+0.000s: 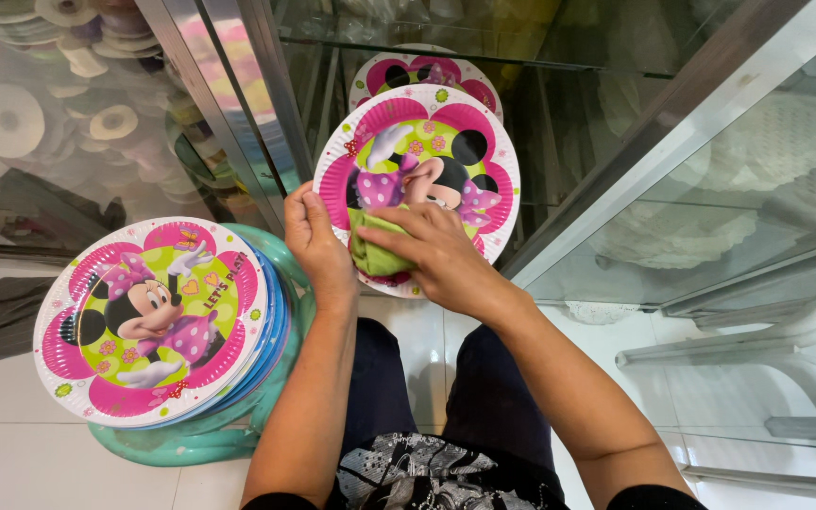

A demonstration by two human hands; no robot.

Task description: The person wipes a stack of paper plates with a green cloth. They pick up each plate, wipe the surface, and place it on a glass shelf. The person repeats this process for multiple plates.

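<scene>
L hand [318, 241] grips the left rim of a pink cartoon paper plate [417, 179], held upright w/ its reflection in the glass cabinet door [616, 113] behind. R hand [436, 255] presses a green cloth [375, 250], clenched, against plate's lower face. Plate stack [148, 321] rests on a teal plastic stool [238, 434] over white tile floor [11, 453], left of the knees.

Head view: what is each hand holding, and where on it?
Left hand grips the paper plate by its lower-left rim; right hand presses a green cloth onto it.
</scene>
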